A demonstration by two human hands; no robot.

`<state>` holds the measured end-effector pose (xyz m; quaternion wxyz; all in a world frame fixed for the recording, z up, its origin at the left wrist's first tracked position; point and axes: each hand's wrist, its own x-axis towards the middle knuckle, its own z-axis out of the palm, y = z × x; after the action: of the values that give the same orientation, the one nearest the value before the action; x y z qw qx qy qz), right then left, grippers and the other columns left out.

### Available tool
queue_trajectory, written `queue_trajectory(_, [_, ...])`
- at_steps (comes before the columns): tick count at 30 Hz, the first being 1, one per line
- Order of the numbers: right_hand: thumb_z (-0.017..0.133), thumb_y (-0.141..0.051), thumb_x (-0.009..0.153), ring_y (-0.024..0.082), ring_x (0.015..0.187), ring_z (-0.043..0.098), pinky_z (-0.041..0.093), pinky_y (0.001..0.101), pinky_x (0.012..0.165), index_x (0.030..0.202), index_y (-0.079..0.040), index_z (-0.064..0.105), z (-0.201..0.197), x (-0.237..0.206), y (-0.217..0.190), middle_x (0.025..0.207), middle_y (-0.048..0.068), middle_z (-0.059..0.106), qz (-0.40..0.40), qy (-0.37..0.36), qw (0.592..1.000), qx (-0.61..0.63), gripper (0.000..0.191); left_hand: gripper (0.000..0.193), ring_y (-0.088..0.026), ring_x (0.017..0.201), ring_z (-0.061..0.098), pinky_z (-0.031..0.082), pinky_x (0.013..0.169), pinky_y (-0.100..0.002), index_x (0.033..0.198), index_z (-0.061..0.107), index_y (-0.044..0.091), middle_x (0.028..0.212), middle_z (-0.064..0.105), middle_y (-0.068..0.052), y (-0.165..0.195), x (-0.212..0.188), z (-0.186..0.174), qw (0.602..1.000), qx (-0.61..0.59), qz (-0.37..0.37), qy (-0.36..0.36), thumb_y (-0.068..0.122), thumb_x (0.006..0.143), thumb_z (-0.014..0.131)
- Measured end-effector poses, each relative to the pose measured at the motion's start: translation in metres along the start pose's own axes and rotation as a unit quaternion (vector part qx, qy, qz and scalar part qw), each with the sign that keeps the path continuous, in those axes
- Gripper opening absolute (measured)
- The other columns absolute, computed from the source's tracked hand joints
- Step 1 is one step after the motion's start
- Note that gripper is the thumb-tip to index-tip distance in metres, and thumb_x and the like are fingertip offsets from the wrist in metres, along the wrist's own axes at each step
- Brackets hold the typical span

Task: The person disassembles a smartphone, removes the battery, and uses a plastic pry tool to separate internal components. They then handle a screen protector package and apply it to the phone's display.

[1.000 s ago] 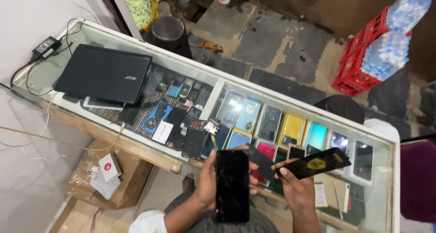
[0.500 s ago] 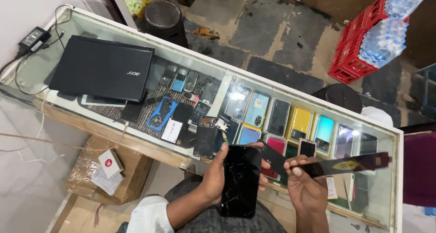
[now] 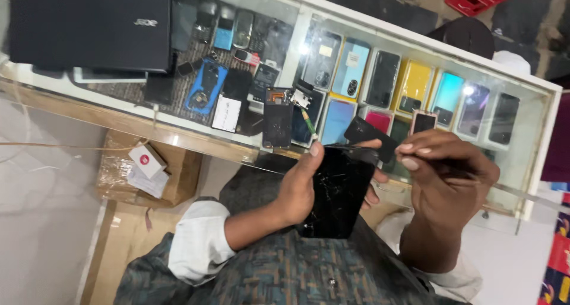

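Two hands busy: left hand point(image 3: 300, 189) clamped on cracked black phone point(image 3: 337, 192), long axis toward the glass tabletop point(image 3: 178, 133); right hand point(image 3: 448, 177) pinches thin dark tool point(image 3: 371, 140) at its top edge.

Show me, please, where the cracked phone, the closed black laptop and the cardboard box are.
cracked phone point(image 3: 338, 192), head view, middle of its screen.
closed black laptop point(image 3: 89, 26), head view, middle of its lid.
cardboard box point(image 3: 178, 174), head view, its top.

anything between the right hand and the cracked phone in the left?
Nothing visible. The left hand grips the cracked black phone by its edges. The right hand pinches a thin dark strip that reaches the phone's top edge, with only open space between them.
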<state>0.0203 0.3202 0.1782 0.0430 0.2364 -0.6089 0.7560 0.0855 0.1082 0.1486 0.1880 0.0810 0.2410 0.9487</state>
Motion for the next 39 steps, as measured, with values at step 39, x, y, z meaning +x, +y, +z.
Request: queue_trajectory(39, [0.075,-0.003,0.094,0.032,0.095,0.076,0.063,0.0378,0.084,0.104,0.005,0.068,0.025,-0.018,-0.033,0.106,0.023,0.072,-0.207,-0.054,0.925,-0.314,0.014,0.097,-0.018,0.103,0.067,0.054,0.097,-0.032,0.159,0.044,-0.005,0.109,0.070,-0.015,-0.016,-0.015,0.029,0.973,0.213,0.082,0.020,0.075,0.106,0.030])
